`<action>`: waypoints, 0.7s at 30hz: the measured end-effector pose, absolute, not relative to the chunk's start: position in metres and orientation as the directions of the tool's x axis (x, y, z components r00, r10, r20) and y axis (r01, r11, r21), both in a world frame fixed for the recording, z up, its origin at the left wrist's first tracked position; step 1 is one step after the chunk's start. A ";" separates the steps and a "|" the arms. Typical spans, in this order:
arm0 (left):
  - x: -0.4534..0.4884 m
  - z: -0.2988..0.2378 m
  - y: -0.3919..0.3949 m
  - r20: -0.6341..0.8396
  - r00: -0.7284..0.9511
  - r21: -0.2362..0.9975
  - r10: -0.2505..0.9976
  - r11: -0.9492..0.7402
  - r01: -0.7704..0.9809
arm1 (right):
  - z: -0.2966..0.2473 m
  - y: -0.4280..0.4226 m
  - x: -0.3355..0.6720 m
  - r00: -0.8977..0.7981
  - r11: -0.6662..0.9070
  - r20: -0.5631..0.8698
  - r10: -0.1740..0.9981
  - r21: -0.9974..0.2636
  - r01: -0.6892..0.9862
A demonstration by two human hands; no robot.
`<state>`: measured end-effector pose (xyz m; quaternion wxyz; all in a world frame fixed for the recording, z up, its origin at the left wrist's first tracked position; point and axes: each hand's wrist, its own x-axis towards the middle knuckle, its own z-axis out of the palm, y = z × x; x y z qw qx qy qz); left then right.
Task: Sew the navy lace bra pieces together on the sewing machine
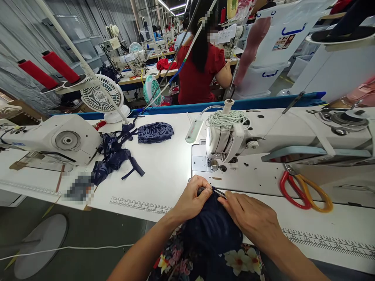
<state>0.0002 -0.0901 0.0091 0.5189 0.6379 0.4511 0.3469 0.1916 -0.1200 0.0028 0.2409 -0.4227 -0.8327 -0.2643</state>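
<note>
At the front edge of the table, a navy, partly sheer piece of fabric [212,230] hangs down over my lap. My left hand [191,199] pinches its upper edge between thumb and fingers. A slim, dark metal tool [219,192] sticks out of my closed right hand [253,214], its tip touching the fabric near my left fingertips. Whether it is tweezers or thread snips I cannot make out. Just beyond my hands stands the needle end of a white sewing machine [225,140]. Part of the fabric is hidden behind my right hand.
Red-and-yellow-handled scissors [304,193] lie to the right under the machine arm. Navy garment pieces [113,156] and a folded patterned piece [155,132] lie left, beside another machine [55,138]. A white fan [102,93] stands behind. A person in red [196,74] sits ahead.
</note>
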 end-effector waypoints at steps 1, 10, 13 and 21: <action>0.000 0.009 -0.090 -0.026 0.352 0.974 0.936 -0.056 0.218 | 0.003 -0.120 0.191 -0.531 0.502 0.620 0.578 0.242 0.830; 0.000 0.005 -0.091 0.001 0.360 0.968 0.933 -0.091 0.233 | 0.005 -0.118 0.190 -0.529 0.534 0.603 0.597 0.194 0.823; 0.000 0.004 -0.091 0.014 0.364 0.963 0.931 -0.111 0.246 | 0.005 -0.118 0.190 -0.524 0.527 0.613 0.592 0.198 0.827; 0.000 0.004 -0.092 0.024 0.378 0.960 0.926 -0.127 0.251 | 0.004 -0.116 0.191 -0.535 0.559 0.621 0.573 0.181 0.809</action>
